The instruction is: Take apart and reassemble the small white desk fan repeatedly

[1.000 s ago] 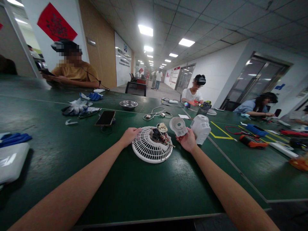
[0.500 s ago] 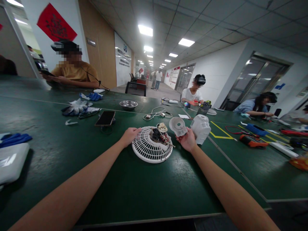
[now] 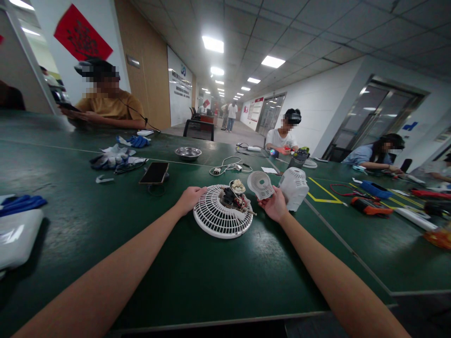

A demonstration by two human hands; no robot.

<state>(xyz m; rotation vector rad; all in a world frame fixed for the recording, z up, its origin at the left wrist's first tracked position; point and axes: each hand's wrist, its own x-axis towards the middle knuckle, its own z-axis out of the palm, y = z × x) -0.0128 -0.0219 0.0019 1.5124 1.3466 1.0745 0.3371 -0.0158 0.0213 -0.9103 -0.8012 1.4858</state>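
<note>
A round white fan grille (image 3: 214, 220) lies on the green table, with a motor and wiring (image 3: 234, 197) exposed on top of it. My left hand (image 3: 190, 199) grips the grille's upper left rim. In my right hand (image 3: 275, 205) is a small white perforated cover (image 3: 260, 184), held tilted just right of the grille. A white vented housing (image 3: 294, 188) stands behind and to the right of my right hand.
A phone (image 3: 154, 173), gloves (image 3: 114, 157) and a metal bowl (image 3: 188, 153) lie left and beyond. A coiled cable (image 3: 229, 166) is behind the grille. Rightward are an orange multimeter (image 3: 371, 206) and yellow tape (image 3: 326, 201). Several people sit around the table.
</note>
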